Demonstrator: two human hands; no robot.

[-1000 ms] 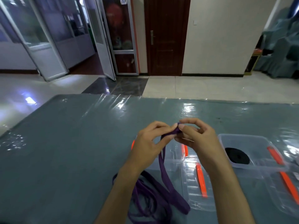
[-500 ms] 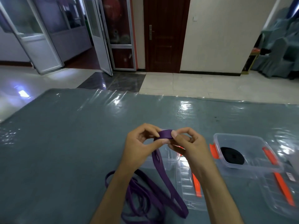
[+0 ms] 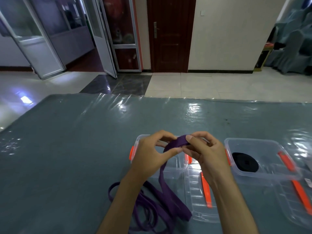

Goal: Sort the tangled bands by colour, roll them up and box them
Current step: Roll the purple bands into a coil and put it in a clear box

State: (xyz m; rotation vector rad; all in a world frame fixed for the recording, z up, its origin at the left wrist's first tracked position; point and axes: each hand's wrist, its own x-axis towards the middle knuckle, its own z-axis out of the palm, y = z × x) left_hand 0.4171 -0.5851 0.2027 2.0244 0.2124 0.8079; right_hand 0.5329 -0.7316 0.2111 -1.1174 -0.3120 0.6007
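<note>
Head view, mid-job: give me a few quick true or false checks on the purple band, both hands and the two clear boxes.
1. Both the left hand and the right hand pinch the purple fabric band. True.
2. The purple fabric band is fully rolled. False: most of it trails loose on the grey table.
3. The right clear plastic box holds a black rolled band. True.
4. An orange-clipped clear lid covers that box. False: the box is open, the lid lies on the table.

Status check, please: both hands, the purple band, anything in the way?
Left hand and right hand both pinch the flat purple fabric band. Its tail hangs to loose loops on the table. Nothing in the way.
</note>
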